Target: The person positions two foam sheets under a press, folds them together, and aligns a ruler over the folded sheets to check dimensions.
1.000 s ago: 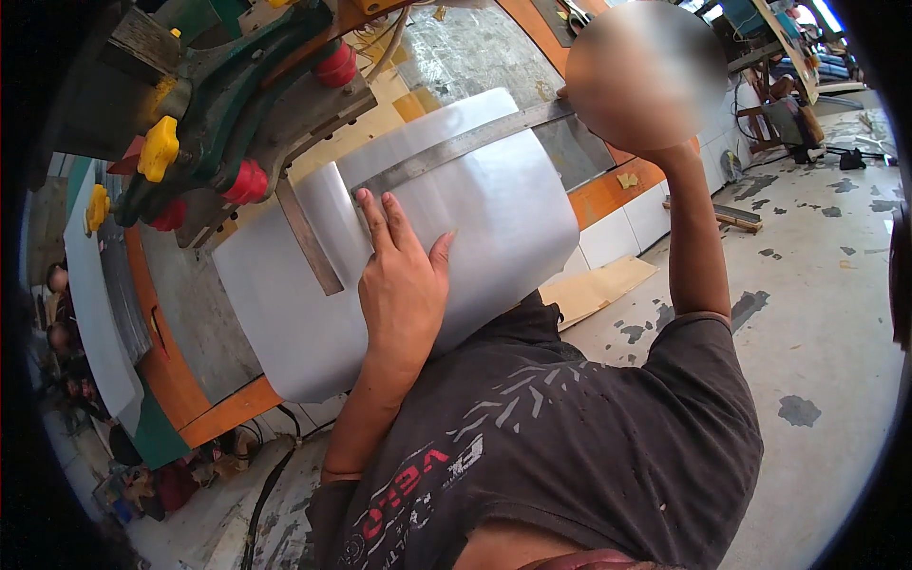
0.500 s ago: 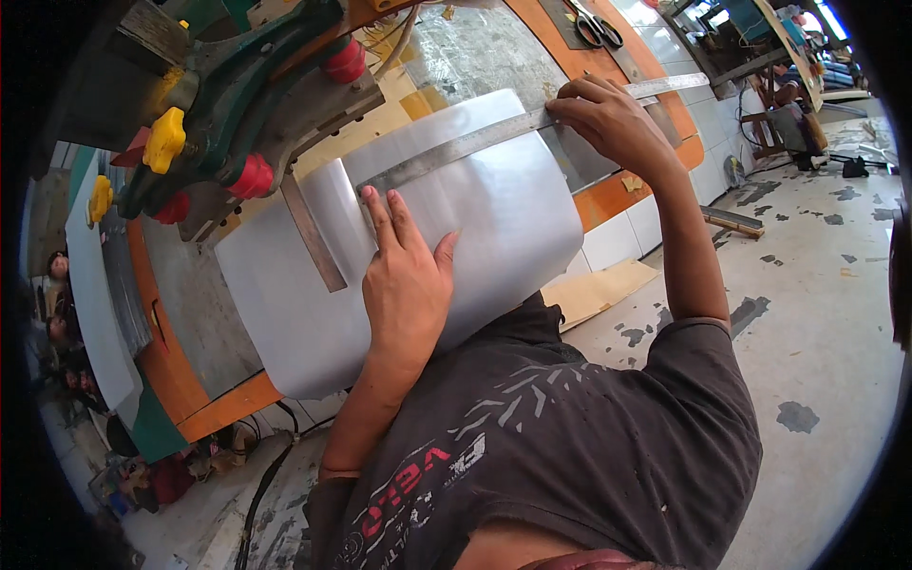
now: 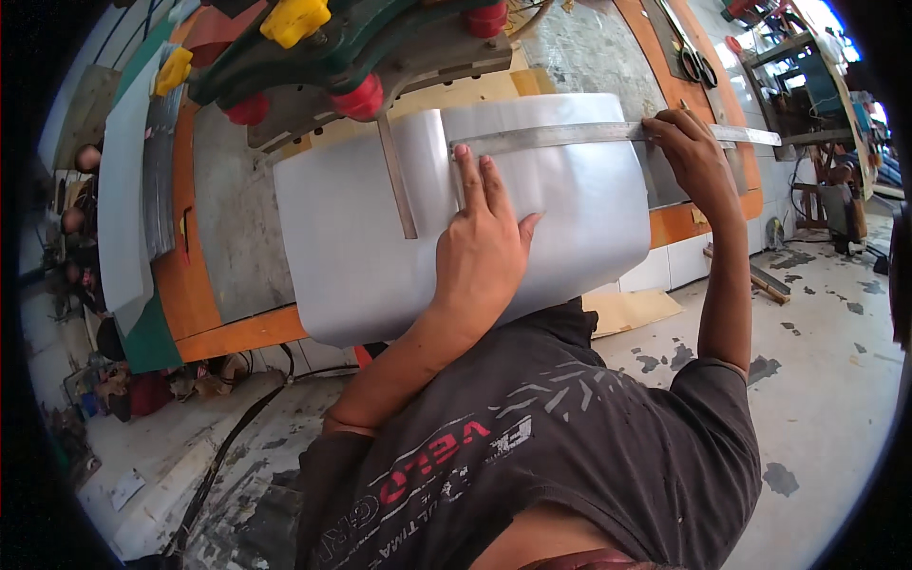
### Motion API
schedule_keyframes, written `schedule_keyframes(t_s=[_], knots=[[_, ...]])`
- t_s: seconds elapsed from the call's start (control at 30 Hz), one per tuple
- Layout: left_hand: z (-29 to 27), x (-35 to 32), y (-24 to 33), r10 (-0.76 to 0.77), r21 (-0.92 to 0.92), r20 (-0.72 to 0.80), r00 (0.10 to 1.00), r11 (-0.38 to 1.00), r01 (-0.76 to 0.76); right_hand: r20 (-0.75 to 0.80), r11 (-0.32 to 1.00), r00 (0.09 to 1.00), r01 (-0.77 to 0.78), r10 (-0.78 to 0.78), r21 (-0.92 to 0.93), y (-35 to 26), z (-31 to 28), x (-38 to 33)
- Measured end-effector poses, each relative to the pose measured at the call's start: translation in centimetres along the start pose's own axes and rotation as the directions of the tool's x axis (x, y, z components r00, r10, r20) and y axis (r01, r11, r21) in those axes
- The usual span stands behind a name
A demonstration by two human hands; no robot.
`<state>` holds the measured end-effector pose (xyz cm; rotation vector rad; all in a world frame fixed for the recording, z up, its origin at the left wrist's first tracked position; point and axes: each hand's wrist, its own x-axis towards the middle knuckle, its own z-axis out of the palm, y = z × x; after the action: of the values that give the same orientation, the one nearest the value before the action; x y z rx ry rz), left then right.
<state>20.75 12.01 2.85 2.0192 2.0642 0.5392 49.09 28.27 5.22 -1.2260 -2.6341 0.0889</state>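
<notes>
A glossy silver-white sheet (image 3: 380,285) lies on the table and hangs over its front edge; its upper part is a raised layer or fold. Across this runs a long steel ruler (image 3: 551,136). My left hand (image 3: 483,237) rests flat on the sheet, with the index and middle fingertips at the ruler's left end and the thumb spread. Farther right, my right hand (image 3: 693,157) grips the ruler between thumb and fingers, past the sheet's right edge. A narrow metal strip (image 3: 397,185) lies on the sheet left of my left hand, reaching out from the machine.
A dark green machine (image 3: 399,57) with red and yellow knobs stands at the far side. Black-handled scissors (image 3: 698,62) lie at the far right of the orange-edged table (image 3: 237,332). Pale sheets (image 3: 133,190) stand at the left. A brown board (image 3: 632,312) is below the table edge.
The view has turned, so the table, machine and sheet appear shifted right and more level. Both hands keep their places on the ruler and sheet.
</notes>
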Motion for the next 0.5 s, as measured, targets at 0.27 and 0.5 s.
schedule_keyframes(t_s=[0.27, 0.5], knots=[[-0.15, -0.06, -0.18, 0.003, 0.001, -0.001, 1.000, 1.000, -0.003, -0.029, 1.000, 1.000, -0.005, 0.005, 0.009, 0.06, 0.23, -0.14], [-0.30, -0.03, -0.13, -0.027, -0.017, 0.037, 0.999, 0.999, 0.028, -0.017, 1.000, 1.000, -0.025, 0.026, 0.008, -0.14, 0.34, -0.19]])
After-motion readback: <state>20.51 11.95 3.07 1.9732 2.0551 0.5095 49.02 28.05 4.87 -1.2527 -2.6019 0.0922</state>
